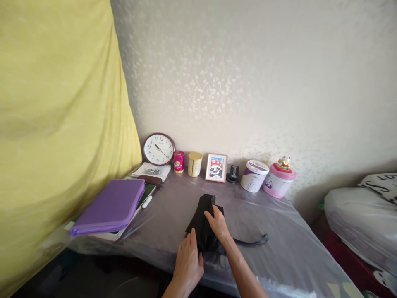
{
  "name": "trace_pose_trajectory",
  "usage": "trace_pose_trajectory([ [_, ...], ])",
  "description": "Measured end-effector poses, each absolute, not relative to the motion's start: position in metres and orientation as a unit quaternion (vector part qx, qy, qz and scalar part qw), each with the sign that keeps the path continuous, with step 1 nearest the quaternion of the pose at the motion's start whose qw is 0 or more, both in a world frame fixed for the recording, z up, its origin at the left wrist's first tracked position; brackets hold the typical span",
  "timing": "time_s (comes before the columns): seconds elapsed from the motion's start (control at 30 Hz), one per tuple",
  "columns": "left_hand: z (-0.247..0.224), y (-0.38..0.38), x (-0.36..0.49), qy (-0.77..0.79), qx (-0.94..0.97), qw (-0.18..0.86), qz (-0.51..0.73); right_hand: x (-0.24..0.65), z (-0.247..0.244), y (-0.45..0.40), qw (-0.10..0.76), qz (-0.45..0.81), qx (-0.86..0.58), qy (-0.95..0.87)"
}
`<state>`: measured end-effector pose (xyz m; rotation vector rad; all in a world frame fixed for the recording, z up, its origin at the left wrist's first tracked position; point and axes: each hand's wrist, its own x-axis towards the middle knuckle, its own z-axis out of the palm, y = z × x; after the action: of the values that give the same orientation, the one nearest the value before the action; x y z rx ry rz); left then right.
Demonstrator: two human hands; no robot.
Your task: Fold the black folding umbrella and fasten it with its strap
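A black fabric item (203, 221), partly folded, is in front of me near the front edge of the table. Its exact kind is hard to make out. From its right side a thin dark strap (251, 242) trails across the tabletop. My left hand (187, 258) is closed on the lower left edge of the fabric, thumb on the near side. Higher up, my right hand (218, 223) grips the right edge between thumb and fingers. Parts of the fabric are hidden behind both hands.
A purple folder (108, 207) lies on papers at the left, beside a yellow curtain (62, 103). Along the wall stand a clock (159, 149), a pink can (179, 162), a yellow tin (194, 164), a panda picture frame (216, 167) and two tubs (254, 176). Plastic covers the table (297, 248).
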<state>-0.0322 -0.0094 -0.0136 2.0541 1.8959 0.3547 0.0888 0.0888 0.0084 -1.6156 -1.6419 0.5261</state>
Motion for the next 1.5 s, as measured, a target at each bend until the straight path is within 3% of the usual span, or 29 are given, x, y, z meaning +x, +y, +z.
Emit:
trace_pose_trajectory([
  [0.43,-0.021,-0.006,-0.034,0.656,0.727,0.154,0.133,0.069,0.024,0.098,0.197,0.177,-0.674,-0.689],
  [0.57,-0.022,-0.004,-0.035,0.659,0.724,0.156,0.128,0.063,0.03,0.096,0.206,0.229,-0.663,-0.682],
  [0.73,-0.02,-0.003,-0.036,0.662,0.72,0.161,0.131,0.057,0.031,0.094,0.224,0.381,-0.625,-0.644],
  [0.93,-0.02,-0.003,-0.047,0.662,0.711,0.169,0.169,0.055,0.026,0.096,0.207,0.393,-0.568,-0.693],
  [1.23,-0.026,-0.01,-0.056,0.558,0.766,0.038,0.317,0.052,0.033,0.095,0.12,0.298,-0.519,-0.792],
  [1.5,-0.033,-0.002,-0.042,0.539,0.799,-0.001,0.267,0.048,0.037,0.095,0.072,0.177,-0.517,-0.835],
])
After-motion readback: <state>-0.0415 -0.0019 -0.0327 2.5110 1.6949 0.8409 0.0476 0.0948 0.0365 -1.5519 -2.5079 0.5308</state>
